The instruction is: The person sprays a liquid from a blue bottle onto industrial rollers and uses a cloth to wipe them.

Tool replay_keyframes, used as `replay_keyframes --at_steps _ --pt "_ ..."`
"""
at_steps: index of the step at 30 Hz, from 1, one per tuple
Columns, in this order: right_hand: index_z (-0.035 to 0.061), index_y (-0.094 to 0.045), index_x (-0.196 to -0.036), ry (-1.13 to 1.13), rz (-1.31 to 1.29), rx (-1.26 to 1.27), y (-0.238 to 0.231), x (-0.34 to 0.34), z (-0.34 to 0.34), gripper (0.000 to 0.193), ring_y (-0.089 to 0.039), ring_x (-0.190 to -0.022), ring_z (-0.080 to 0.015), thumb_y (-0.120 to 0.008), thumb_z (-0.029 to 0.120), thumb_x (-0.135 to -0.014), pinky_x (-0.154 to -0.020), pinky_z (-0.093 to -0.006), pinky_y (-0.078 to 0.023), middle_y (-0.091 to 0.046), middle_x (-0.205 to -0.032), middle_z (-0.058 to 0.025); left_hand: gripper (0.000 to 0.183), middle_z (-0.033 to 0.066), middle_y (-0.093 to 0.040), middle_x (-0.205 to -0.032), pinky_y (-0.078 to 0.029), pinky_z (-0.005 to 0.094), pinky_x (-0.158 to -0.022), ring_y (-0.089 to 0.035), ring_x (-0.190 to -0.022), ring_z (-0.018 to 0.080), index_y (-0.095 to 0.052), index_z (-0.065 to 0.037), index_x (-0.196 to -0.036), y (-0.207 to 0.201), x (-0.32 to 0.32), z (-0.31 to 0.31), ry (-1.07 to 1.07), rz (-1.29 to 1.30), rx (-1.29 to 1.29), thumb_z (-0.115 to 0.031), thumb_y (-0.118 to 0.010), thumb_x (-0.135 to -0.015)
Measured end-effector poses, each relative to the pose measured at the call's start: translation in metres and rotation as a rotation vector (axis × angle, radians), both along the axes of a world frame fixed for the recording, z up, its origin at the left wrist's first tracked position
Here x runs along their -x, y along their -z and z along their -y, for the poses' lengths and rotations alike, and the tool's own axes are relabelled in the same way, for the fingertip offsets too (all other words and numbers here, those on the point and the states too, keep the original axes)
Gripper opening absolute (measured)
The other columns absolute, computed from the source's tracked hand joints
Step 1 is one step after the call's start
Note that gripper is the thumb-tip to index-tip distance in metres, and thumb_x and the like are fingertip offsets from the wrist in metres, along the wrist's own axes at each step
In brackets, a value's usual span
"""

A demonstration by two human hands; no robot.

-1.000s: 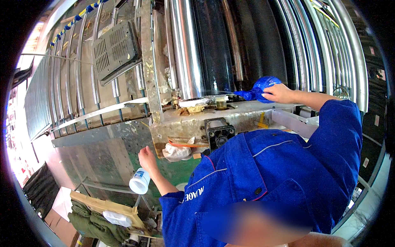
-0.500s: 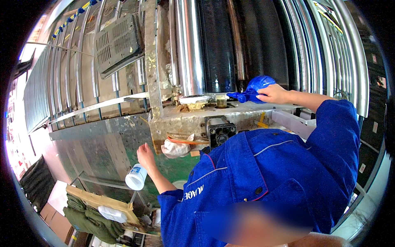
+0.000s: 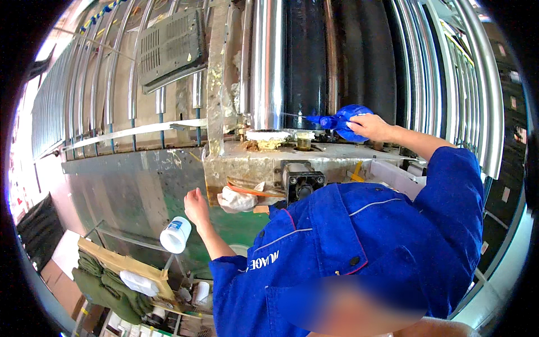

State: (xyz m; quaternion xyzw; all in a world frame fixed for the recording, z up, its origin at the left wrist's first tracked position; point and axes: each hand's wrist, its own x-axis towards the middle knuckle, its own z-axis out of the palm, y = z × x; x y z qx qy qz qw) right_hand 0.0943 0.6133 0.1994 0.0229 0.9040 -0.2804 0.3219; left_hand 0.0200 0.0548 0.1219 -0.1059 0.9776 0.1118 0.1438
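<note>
My right hand (image 3: 370,127) is wrapped round a blue spray bottle (image 3: 349,115). Its nozzle points left at the end of a shiny metal roller (image 3: 266,67) and a glossy black roller (image 3: 305,67). A thin pale streak, like a jet of spray, runs from the nozzle across the black roller. At lower left, my left hand (image 3: 196,205) is raised with its fingers curled in; what they hold, if anything, is hidden. Close by its wrist is a white plastic tub (image 3: 175,236) with a blue label, and I cannot tell whether they touch.
Below the rollers, a stained metal ledge (image 3: 342,153) carries a black motor-like block (image 3: 303,178). A white rag (image 3: 238,197) and an orange strip lie beside it. Upper left, a vented grey panel (image 3: 171,50) rests on metal bars. Green cloth (image 3: 104,286) hangs at lower left.
The spray bottle's nozzle has risen from the roller ends onto the black roller, and a spray streak now shows. My left hand stays much the same; the whole view has shifted slightly.
</note>
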Motion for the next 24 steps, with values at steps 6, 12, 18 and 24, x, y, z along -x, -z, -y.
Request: replay_keyframes --at_steps 6,12,18,24 --pt "0.0021 -0.055 -0.079 0.266 0.034 0.098 -0.004 0.025 -0.005 0.039 -0.052 -0.058 -0.0151 -0.041 0.036 -0.093 -0.055 -0.0298 -0.042 -0.054 -0.064 -0.0054 0.027 0.0104 -0.061 -0.087 -0.046 0.0414 -0.07 -0.059 -0.082 0.0301 -0.063 -0.007 -0.089 0.004 -0.001 0.0 -0.004 0.025 0.041 -0.032 -0.053 -0.086" --pt "0.0024 -0.054 -0.077 0.466 0.028 0.219 -0.009 0.046 -0.022 0.041 -0.046 -0.052 -0.0088 -0.041 0.037 -0.094 -0.049 -0.0251 -0.039 -0.05 -0.06 -0.0005 0.028 0.0095 -0.061 -0.09 -0.045 0.0415 -0.071 -0.059 -0.084 0.0295 -0.063 -0.009 -0.09 0.007 -0.004 0.001 0.0 0.076 0.073 -0.035 -0.053 -0.085" --pt "0.0076 -0.048 -0.076 0.644 0.0 0.371 -0.014 0.076 -0.05 0.041 -0.035 -0.042 -0.0048 -0.036 0.042 -0.095 -0.039 -0.0199 -0.03 -0.043 -0.056 0.0033 0.029 0.0093 -0.06 -0.092 -0.044 0.0423 -0.073 -0.058 -0.086 0.0288 -0.063 -0.01 -0.09 0.008 -0.004 0.001 -0.037 0.123 0.07 -0.037 -0.054 -0.084" --pt "0.006 -0.048 -0.077 0.743 -0.112 0.443 -0.021 0.109 -0.078 0.046 -0.034 -0.04 -0.0059 -0.037 0.047 -0.093 -0.038 -0.0212 -0.029 -0.04 -0.053 0.0032 0.029 0.0107 -0.06 -0.089 -0.044 0.0434 -0.072 -0.058 -0.085 0.0296 -0.063 -0.01 -0.09 0.009 -0.006 0.002 -0.036 0.128 0.07 -0.036 -0.055 -0.083"
